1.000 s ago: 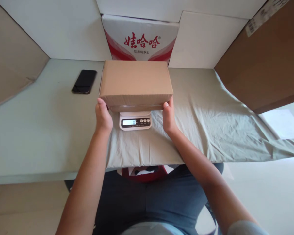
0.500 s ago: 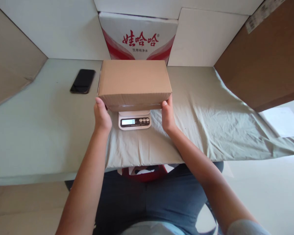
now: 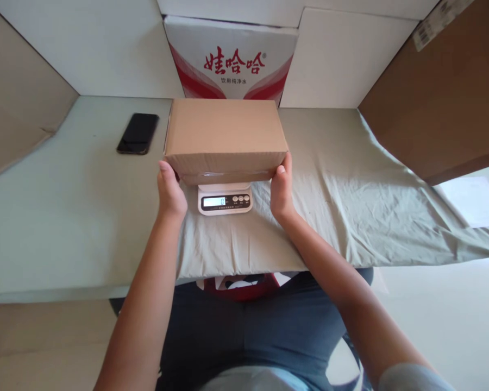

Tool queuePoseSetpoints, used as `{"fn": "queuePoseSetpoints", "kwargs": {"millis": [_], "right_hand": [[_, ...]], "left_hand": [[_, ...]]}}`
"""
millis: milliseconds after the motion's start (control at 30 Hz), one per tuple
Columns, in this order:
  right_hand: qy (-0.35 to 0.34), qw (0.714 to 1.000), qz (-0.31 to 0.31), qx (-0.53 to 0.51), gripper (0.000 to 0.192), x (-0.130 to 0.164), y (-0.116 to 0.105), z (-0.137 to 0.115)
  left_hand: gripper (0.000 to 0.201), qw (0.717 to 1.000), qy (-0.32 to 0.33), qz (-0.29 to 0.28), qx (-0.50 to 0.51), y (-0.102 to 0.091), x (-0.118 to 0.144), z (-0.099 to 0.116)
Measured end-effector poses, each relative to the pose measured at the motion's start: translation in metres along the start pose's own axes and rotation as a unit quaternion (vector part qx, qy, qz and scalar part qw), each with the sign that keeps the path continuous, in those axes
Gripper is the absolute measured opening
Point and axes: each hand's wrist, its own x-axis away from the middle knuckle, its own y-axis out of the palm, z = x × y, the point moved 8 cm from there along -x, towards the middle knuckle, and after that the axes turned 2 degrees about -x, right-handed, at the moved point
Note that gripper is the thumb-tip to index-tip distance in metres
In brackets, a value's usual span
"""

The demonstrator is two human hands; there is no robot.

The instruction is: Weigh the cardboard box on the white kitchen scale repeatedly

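Here, wrinkled cloth (image 3: 350,206) covers the table (image 3: 65,217), cardboard-walled.

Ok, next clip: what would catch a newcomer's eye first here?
A plain brown cardboard box fills the middle of the table, gripped at its near corners by the left hand and right hand, just above a small white scale. Behind it a white carton with bold red lettering stands against the wall; a black phone lies to the left.
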Motion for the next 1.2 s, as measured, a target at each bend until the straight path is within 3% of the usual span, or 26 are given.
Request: {"fn": "queuePoseSetpoints", "kwargs": {"millis": [100,200,267,400,533,733,933,1200], "right_hand": [[0.005,1.000,0.026,-0.014,0.103,0.000,-0.007,0.001],[0.002,0.999,0.035,-0.014,0.096,-0.002,-0.011,0.002],[0.006,0.999,0.045,-0.016,0.095,-0.003,-0.014,0.002],[0.031,0.996,0.075,-0.040,0.098,-0.007,-0.018,0.003],[0.057,0.990,0.112,-0.062,0.103,-0.010,-0.020,0.006],[0.076,0.984,0.135,-0.084,0.099,-0.017,-0.023,0.018],[0.078,0.990,0.100,-0.065,0.093,-0.021,-0.024,0.026],[0.065,0.994,0.076,-0.036,0.105,-0.027,-0.030,0.031]], "left_hand": [[0.112,0.999,0.031,0.025,0.008,0.005,0.004,0.016],[0.115,0.999,0.028,0.018,0.020,0.007,0.002,0.017],[0.115,0.999,0.022,0.035,0.035,-0.001,-0.004,0.011],[0.096,0.993,-0.016,0.093,0.066,-0.024,-0.020,-0.011],[0.103,0.992,-0.041,0.099,0.073,-0.035,-0.037,-0.027],[0.113,0.999,-0.031,0.013,0.026,-0.016,-0.046,-0.026],[0.117,0.990,-0.061,0.071,0.108,-0.002,-0.031,-0.006],[0.128,0.994,-0.054,0.049,0.077,0.007,-0.029,-0.002]]}}
